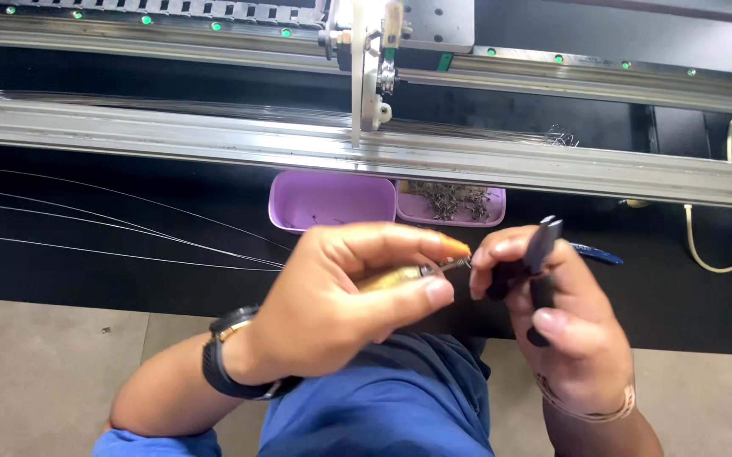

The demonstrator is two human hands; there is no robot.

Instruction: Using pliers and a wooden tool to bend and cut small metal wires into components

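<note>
The left hand is closed around a small brass-coloured tool, pinched between thumb and forefinger, its metal tip pointing at the right hand. That hand grips the black handles of a pair of pliers, whose nose meets the tool's tip; something tiny may sit between them, but it is too small to tell. Thin wires run in from the left. Behind sit two purple trays under a long metal rail.
</note>
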